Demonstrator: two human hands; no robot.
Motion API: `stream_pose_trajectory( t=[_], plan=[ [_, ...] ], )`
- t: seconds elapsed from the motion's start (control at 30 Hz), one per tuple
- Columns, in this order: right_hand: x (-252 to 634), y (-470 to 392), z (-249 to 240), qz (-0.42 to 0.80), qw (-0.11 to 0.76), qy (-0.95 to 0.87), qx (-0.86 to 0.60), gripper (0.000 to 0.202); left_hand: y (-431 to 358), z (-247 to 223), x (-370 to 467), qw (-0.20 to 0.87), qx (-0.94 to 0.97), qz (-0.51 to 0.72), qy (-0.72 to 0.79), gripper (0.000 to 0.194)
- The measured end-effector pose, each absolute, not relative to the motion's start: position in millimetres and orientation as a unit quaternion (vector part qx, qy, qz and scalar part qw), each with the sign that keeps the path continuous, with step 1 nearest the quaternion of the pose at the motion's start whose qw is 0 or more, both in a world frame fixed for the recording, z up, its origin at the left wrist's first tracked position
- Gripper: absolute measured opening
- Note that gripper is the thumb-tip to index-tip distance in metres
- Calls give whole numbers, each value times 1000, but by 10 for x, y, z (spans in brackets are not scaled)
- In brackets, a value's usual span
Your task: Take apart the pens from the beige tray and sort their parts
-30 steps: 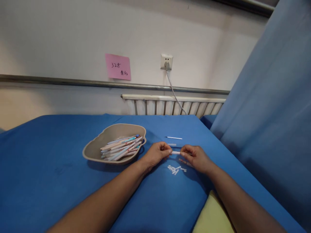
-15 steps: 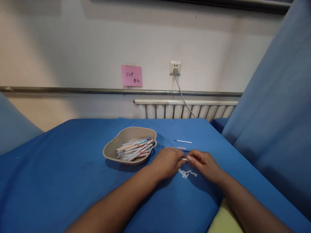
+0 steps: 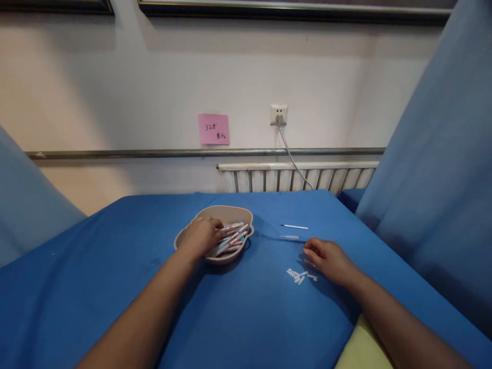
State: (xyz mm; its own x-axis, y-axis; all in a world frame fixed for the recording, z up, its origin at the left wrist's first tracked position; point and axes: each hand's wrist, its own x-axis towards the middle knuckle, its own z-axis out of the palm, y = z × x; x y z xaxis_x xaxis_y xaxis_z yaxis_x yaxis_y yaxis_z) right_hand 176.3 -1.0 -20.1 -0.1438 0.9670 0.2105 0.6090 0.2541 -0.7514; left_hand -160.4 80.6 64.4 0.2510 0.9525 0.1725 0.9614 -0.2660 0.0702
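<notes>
My left hand (image 3: 203, 236) is over the left part of a beige basket (image 3: 215, 210), its fingers bent down among the pens (image 3: 235, 236). Its fingertips are mostly hidden, so a grip on a pen cannot be made out. On the right, my right hand (image 3: 328, 260) is held just above the blue cloth with its fingers curled together. Something thin and pale shows under its fingers, too small to name. Several short white pieces (image 3: 298, 277) lie in a small heap beside that hand. Beyond it are a thin pen refill (image 3: 294, 226) and a translucent pale tube (image 3: 289, 237).
Blue cloth (image 3: 96, 287) covers the table. Something yellow-green (image 3: 363, 346) lies at the near edge under my right forearm. A blue curtain (image 3: 434, 169) hangs on the right. Behind are a radiator (image 3: 300, 166), a plugged-in socket (image 3: 279, 115) and a pink note (image 3: 213, 129).
My left hand has left my right hand and the thin pale object between them, moving left into the basket. My right hand has stayed near the white pieces. The view has tilted up slightly.
</notes>
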Motion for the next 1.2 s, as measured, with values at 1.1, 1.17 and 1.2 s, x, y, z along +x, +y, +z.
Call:
stream_pose_trajectory(
  t=[1.1, 1.17, 1.2],
  plan=[
    [2066, 278, -267, 229, 357, -642, -638, 13, 991, -147, 101, -128, -862, -194, -449, 7],
    [2069, 300, -322, 259, 367, -632, -632, 13, 932, -137, 60, -147, -850, -219, -456, 8],
    [2070, 302, -342, 266, 363, -634, -629, 13, 895, -134, 31, -154, -843, -231, -460, 10]
  ],
)
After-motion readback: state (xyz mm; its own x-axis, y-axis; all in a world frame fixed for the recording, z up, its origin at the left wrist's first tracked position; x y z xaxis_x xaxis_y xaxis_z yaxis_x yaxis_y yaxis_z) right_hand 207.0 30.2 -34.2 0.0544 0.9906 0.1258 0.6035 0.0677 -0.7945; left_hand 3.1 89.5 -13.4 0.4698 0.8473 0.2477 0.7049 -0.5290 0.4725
